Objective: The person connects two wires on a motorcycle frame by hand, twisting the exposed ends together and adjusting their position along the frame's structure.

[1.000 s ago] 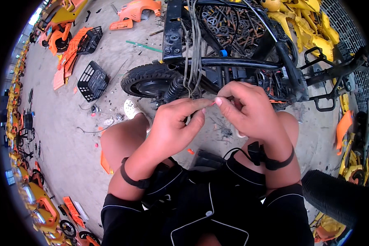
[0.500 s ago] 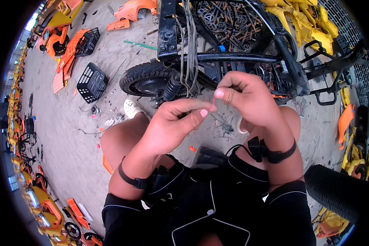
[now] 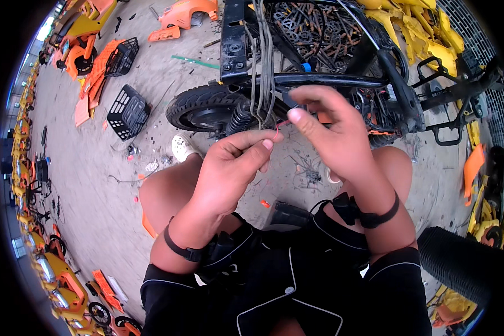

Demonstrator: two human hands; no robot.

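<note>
My left hand (image 3: 229,173) pinches a thin red strand (image 3: 278,131), a wire or thread, between thumb and forefinger. My right hand (image 3: 336,140), a little higher and to the right, has thumb and curled fingers closed on the strand's other end. Just behind my fingertips, several grey cables (image 3: 262,61) hang over the black metal frame (image 3: 347,79) of a partly stripped scooter. Its rear wheel (image 3: 182,112) and coil spring (image 3: 238,117) are beside them. My bent knees are under my forearms.
Rusty metal parts (image 3: 319,39) are heaped beyond the frame. Yellow panels (image 3: 437,50) lie at upper right, orange panels (image 3: 101,67) and a black basket (image 3: 127,112) at left. Yellow scooters (image 3: 50,269) line the far left. A dark ribbed object (image 3: 453,263) is at lower right.
Both hands have risen slightly and shifted a little left since half a second ago. The right fingertips are higher above the left, with the red strand stretched between them.
</note>
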